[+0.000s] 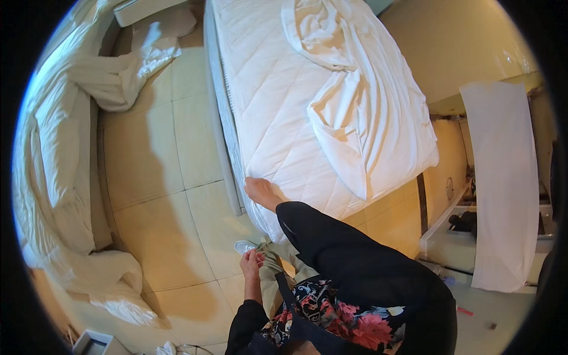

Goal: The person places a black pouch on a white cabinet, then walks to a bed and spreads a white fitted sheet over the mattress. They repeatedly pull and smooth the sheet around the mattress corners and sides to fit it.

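Note:
A quilted white mattress pad (270, 120) covers the bed in front of me. My right hand (262, 191) grips the pad's edge near the bed's lower left corner, fingers curled over the side and partly hidden. A crumpled white sheet (381, 115) lies across the right half of the pad, with one folded-back point hanging towards me. Below the corner, my left hand (251, 262) hovers in front of my trouser leg, loosely curled, and nothing shows in it.
Heaped white bedding (57, 164) lies on a low piece of furniture at left and trails onto the tiled floor (142, 168). At right, a white cloth runner (501, 177) hangs over a counter (448, 248) holding dark items. A white box (95, 344) stands at lower left.

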`<state>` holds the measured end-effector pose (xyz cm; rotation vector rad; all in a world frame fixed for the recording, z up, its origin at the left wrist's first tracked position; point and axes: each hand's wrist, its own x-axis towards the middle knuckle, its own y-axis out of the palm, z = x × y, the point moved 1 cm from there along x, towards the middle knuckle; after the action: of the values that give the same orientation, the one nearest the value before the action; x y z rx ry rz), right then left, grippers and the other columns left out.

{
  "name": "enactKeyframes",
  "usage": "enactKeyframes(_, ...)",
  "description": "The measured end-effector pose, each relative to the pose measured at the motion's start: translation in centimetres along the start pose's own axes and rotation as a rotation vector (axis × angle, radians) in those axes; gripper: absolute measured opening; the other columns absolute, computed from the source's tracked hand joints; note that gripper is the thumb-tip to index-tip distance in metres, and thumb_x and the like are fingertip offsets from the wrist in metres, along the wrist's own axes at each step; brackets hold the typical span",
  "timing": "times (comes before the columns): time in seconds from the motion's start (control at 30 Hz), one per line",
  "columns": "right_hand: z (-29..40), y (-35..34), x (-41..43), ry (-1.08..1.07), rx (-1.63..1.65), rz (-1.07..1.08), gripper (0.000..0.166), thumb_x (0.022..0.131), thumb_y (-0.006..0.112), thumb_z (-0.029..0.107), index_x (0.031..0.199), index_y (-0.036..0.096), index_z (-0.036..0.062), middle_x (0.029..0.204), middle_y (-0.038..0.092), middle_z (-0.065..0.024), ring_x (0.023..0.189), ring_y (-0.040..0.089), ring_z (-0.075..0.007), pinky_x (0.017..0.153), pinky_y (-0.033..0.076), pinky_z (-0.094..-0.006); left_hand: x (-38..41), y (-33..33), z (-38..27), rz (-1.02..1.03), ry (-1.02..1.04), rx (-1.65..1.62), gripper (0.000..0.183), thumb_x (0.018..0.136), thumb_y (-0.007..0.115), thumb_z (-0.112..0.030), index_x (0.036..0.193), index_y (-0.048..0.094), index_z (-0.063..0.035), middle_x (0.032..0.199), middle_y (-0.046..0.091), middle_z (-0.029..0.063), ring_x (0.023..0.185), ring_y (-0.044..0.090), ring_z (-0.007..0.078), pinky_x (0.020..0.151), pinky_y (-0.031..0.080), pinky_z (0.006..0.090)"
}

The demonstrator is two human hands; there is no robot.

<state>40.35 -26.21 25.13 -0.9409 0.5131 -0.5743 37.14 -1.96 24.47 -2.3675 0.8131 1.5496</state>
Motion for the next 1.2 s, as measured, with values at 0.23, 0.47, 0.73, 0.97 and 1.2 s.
enactKeyframes(0.23,-0.5,-2.7,-3.3,-0.036,0.245,0.066,0.011,0.066,0.041,0.012,0.069,0.047,0.0026,0.068,0.051,-0.0154,0.067,0.050,-0.0302,0.060,0.039,-0.0398,-0.4,3.7,-3.8,0.088,0.024,0.057,0.020,0.074,0.049,-0.022,0.085,0.048,-0.0051,0.071,0.054,0.0050,0.058,0.054,0.0125,0.049,0.042,0.0221)
enactKeyframes(0.47,-12.0,-11.1,-5.3,0.135,-0.093,-0.348,0.019,0.062,0.051,0.013,0.079,0.049,0.0035,0.082,0.050,-0.0124,0.080,0.047,-0.0279,0.065,0.039,-0.0364,-1.3,8.4,-6.4,0.146,0.003,0.155,0.019,0.076,0.048,-0.022,0.087,0.047,-0.0060,0.068,0.054,0.0033,0.057,0.053,0.0119,0.046,0.040,0.0197)
enactKeyframes(0.73,-16.9,-18.8,0.5,0.287,-0.241,-0.444,0.066,0.055,0.064,0.016,0.111,0.030,0.0081,0.106,0.039,-0.0119,0.105,0.032,-0.0264,0.082,0.026,-0.0455,-1.5,8.0,-6.7,0.133,-0.060,0.215,0.018,0.076,0.048,-0.021,0.087,0.047,-0.0060,0.069,0.054,0.0033,0.057,0.053,0.0124,0.047,0.041,0.0209)
enactKeyframes(0.97,-16.3,-17.3,4.8,0.253,-0.143,-0.361,0.010,0.066,0.042,0.007,0.073,0.050,0.0077,0.059,0.052,-0.0139,0.060,0.052,-0.0300,0.061,0.036,-0.0470,0.8,4.1,-6.4,0.184,-0.072,0.166,0.019,0.076,0.048,-0.021,0.085,0.047,-0.0054,0.070,0.054,0.0053,0.056,0.053,0.0121,0.046,0.041,0.0201)
enactKeyframes(1.2,-6.0,-11.8,-4.5,0.246,-0.003,-0.167,0.011,0.063,0.044,0.007,0.074,0.048,0.0064,0.059,0.051,-0.0150,0.056,0.051,-0.0316,0.048,0.037,-0.0430,2.0,3.0,-10.0,0.304,-0.091,0.305,0.020,0.076,0.049,-0.022,0.087,0.047,-0.0054,0.072,0.054,0.0059,0.058,0.053,0.0126,0.046,0.040,0.0195)
